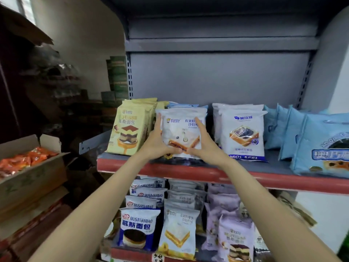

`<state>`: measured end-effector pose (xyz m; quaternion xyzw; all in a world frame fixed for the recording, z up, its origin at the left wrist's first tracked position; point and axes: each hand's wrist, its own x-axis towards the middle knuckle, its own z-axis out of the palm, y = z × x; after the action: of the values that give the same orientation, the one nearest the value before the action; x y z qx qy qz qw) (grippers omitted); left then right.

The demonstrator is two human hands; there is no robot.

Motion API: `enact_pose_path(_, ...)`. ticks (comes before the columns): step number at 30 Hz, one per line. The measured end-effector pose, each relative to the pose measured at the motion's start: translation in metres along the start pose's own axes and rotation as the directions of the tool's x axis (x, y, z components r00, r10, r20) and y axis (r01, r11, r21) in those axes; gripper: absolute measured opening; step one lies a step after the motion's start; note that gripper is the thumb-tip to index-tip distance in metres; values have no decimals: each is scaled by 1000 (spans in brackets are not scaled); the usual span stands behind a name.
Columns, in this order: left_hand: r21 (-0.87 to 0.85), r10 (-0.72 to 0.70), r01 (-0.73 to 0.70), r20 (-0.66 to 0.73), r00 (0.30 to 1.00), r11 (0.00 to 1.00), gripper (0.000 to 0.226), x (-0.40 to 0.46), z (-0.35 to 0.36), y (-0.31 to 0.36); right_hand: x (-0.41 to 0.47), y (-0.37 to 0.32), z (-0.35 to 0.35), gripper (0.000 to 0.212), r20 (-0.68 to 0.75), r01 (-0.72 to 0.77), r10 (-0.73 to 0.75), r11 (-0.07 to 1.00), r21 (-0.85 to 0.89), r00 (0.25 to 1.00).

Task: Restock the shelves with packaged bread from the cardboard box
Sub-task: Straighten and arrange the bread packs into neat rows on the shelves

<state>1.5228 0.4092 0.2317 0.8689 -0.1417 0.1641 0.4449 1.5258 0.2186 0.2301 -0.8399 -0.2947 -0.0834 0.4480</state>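
Note:
A white bread packet (182,129) with blue print and a sandwich picture stands upright at the front of the upper shelf (264,176), between a yellow packet row and a white-and-blue one. My left hand (156,140) grips its left edge and lower corner. My right hand (205,142) grips its right edge, fingers up the front and thumb at the bottom. More packets of the same kind stand behind it. A cardboard box (32,178) with orange packets sits open at the left.
Yellow packets (128,129) stand left of the held one, white Molafei packets (243,133) right of it, light blue bags (321,144) further right. The lower shelf holds several rows of bread packets (179,224). Stacked boxes (117,80) fill the back left.

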Motion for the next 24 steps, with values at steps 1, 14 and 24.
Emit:
enact_pose_path(1,-33,11,-11,5,1000,999,136,5,2,-2,2,1,-1,99,-24,0,0,1000,1,1000)
enact_pose_path(14,-74,64,-55,124,990,996,148,32,13,-14,25,7,-1,113,-88,-91,86,995,-49,992)
enact_pose_path(24,2,116,-116,26,993,993,134,37,18,-14,30,11,0,109,-93,-87,76,990,-111,993)
